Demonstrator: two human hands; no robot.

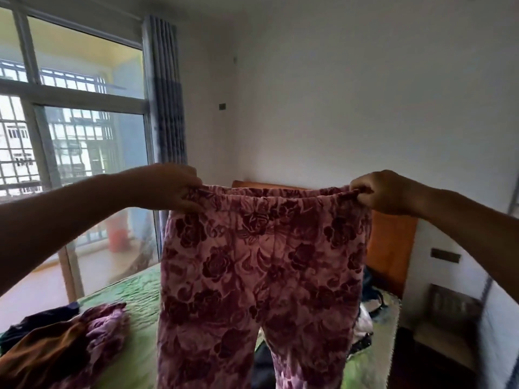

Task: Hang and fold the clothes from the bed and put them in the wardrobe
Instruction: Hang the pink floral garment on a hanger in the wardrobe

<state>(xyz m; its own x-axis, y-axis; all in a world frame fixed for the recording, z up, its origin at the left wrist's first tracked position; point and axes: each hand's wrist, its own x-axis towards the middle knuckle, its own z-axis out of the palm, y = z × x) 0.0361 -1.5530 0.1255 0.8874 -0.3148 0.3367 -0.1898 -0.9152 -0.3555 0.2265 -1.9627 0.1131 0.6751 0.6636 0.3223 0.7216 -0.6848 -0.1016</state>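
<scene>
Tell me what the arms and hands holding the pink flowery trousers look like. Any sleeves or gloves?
Both are bare. The left forearm and right forearm show no sleeves as far as the picture reaches, and no watch or bracelet. The left hand and right hand wear no gloves. It is too blurry to tell about rings.

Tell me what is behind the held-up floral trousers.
Behind the floral trousers: the wooden headboard, green bedspread and clothes at their edges. The bed's middle is covered.

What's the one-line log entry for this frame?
floral pants: held up over bed, legs hanging | left grip: pinches waistband | right grip: pinches waistband
</scene>
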